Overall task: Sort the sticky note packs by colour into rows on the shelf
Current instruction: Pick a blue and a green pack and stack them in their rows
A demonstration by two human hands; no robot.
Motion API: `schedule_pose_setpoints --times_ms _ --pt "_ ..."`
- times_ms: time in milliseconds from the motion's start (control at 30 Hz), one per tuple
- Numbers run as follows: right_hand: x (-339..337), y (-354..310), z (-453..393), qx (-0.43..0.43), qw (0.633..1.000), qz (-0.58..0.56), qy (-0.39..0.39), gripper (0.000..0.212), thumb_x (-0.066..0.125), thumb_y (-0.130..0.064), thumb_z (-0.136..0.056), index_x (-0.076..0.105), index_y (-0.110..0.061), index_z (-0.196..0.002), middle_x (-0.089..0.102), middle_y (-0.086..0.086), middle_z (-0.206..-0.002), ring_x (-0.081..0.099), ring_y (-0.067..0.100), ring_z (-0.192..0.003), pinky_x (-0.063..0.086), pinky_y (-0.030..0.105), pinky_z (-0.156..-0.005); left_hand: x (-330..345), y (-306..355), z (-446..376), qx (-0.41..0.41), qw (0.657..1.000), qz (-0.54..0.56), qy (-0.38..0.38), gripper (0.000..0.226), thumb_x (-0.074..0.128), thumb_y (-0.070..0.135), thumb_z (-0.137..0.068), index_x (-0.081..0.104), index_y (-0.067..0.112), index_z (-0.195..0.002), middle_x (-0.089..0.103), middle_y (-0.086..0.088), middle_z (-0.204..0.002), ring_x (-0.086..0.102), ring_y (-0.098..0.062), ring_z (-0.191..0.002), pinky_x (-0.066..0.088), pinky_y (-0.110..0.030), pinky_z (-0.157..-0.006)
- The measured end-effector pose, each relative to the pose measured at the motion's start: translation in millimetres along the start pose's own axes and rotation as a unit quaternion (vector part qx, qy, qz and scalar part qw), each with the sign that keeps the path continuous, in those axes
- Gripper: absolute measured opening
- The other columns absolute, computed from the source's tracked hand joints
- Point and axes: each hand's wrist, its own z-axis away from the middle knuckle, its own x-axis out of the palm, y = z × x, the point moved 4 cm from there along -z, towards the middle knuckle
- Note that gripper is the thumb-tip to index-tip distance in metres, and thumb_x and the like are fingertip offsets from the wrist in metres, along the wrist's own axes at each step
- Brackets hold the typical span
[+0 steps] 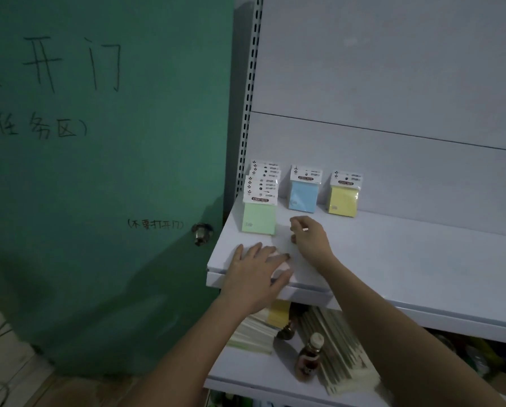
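Note:
On the white shelf (407, 268) a row of several green sticky note packs (259, 218) stands at the left, one behind another. To their right, blue packs (303, 195) and yellow packs (343, 198) stand against the back panel. My left hand (254, 274) lies flat with spread fingers on a pink pack (281, 270) near the shelf's front left edge, hiding most of it. My right hand (307, 236) rests on the shelf just right of the front green pack, fingers curled, with nothing visible in it.
A green door with a metal knob (202, 232) stands directly left of the shelf. On the lower shelf lie brown bottles (307, 359), stacks of paper (342, 356) and a yellow pack (279, 315). A slotted upright (247, 113) runs up the shelf's left side.

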Motion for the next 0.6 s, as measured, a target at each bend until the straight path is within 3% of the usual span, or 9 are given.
schedule_pose_setpoints --times_ms 133,233,300,367,600 --pt "-49.3 12.2 23.2 -0.033 0.992 0.105 -0.054 0.035 0.044 -0.031 -0.1 0.057 -0.015 -0.129 0.059 0.002 -0.129 0.057 0.018 -0.111 0.041 0.027 -0.09 -4.3 3.5 -2.6 -0.061 0.998 0.023 0.015 0.04 0.024 0.046 -0.098 0.051 0.04 -0.127 0.049 0.011 -0.138 0.041 -0.014 -0.13 0.02 -0.048 -0.115" --pt "-100.3 30.5 46.6 -0.039 0.978 0.189 -0.079 0.041 0.044 -0.038 -0.1 0.056 -0.017 -0.132 0.057 0.003 -0.135 0.054 0.021 -0.119 0.039 0.031 -0.095 -6.9 21.2 -11.7 -0.112 0.994 -0.003 0.017 0.039 0.025 0.048 -0.095 0.056 0.031 -0.113 0.056 0.005 -0.12 0.054 -0.019 -0.11 0.035 -0.046 -0.1" --pt "-141.9 49.5 66.4 -0.027 0.972 0.216 -0.09 0.046 0.042 -0.042 -0.099 0.055 -0.016 -0.135 0.054 0.004 -0.14 0.05 0.023 -0.125 0.038 0.034 -0.101 -6.5 42.0 -18.3 -0.152 0.988 -0.027 -0.01 0.048 0.025 0.053 -0.094 0.053 0.024 -0.118 0.055 -0.003 -0.121 0.054 -0.026 -0.107 0.041 -0.044 -0.093" --pt "-172.8 64.7 81.7 -0.017 0.969 0.228 -0.097 0.05 0.04 -0.045 -0.099 0.052 -0.016 -0.137 0.051 0.004 -0.143 0.048 0.023 -0.128 0.037 0.036 -0.104 -6.2 56.4 -22.0 -0.185 0.981 -0.028 -0.049 0.056 0.023 0.057 -0.093 0.049 0.022 -0.128 0.051 -0.008 -0.13 0.05 -0.03 -0.114 0.04 -0.044 -0.095" --pt "-318.5 122.1 155.2 0.008 0.974 0.214 -0.073 0.054 0.039 -0.05 -0.097 0.049 -0.018 -0.139 0.049 0.002 -0.145 0.045 0.021 -0.131 0.036 0.036 -0.107 15.8 253.6 -22.1 -0.074 0.99 0.057 -0.106 0.056 0.027 0.059 -0.094 0.04 0.032 -0.142 0.039 0.002 -0.15 0.038 -0.024 -0.135 0.029 -0.045 -0.111"
